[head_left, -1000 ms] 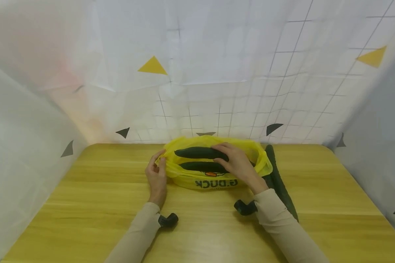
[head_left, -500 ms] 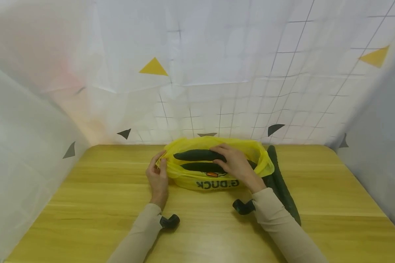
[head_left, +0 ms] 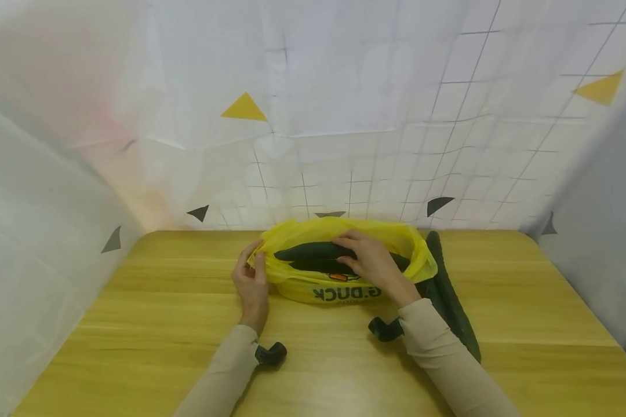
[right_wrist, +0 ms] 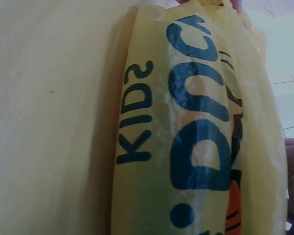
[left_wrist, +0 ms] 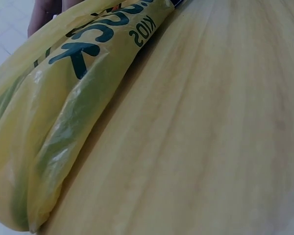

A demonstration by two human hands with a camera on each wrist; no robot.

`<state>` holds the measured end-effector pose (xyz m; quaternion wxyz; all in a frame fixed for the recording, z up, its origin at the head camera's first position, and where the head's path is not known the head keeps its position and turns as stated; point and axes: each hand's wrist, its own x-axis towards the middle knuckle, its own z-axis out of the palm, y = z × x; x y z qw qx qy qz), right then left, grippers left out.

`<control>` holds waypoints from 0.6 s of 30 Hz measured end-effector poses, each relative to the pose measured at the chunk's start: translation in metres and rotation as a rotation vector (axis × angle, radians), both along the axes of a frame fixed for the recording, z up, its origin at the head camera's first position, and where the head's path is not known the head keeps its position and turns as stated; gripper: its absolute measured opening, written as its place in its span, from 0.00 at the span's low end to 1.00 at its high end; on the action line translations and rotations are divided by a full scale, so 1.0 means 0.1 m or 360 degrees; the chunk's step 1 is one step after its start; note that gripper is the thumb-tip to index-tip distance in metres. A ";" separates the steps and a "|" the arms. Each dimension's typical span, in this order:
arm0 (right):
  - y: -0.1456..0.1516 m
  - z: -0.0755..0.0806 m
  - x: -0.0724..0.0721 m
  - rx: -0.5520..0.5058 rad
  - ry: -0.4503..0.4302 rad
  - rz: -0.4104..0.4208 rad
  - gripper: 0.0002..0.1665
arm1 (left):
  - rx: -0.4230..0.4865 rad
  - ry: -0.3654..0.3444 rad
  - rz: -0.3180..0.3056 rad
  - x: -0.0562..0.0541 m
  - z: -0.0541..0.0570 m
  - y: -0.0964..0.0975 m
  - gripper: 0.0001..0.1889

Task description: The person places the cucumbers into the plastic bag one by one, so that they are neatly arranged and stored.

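Note:
A yellow plastic bag (head_left: 292, 286) with dark printed letters lies mouth up at the back of the wooden table. My left hand (head_left: 250, 284) pinches its rim at the left end, thumb inside my view of the edge. My right hand (head_left: 367, 260) reaches over the front rim and grips one end of a dark green cucumber (head_left: 308, 251) inside the mouth. Just in front of it in the bag lies another cucumber (head_left: 318, 266), partly covered by the right hand. Green shapes show through the bag (left_wrist: 83, 107) in the left wrist view.
To the right of the bag a long cucumber (head_left: 451, 295) lies on the table (head_left: 527, 324), with another one (head_left: 432, 294) beside it, partly hidden by the right sleeve. A white sheeted wall (head_left: 334, 162) stands close behind the bag.
The cucumber in my right hand has sunk lower into the bag, closing the gap to the one in front. My left hand keeps its hold on the rim.

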<state>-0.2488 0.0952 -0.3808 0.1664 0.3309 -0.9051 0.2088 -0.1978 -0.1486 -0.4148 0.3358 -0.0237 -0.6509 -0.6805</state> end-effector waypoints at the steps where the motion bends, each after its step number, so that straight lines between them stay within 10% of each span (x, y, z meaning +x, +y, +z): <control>1: -0.01 0.00 0.00 0.0002 -0.0004 0.0001 0.24 | -0.0002 0.0003 -0.0005 0.00 0.00 0.00 0.14; 18: -0.05 -0.17 -0.08 -0.0022 -0.0067 -0.0074 0.24 | -0.0008 0.0047 -0.0035 -0.02 -0.03 -0.01 0.14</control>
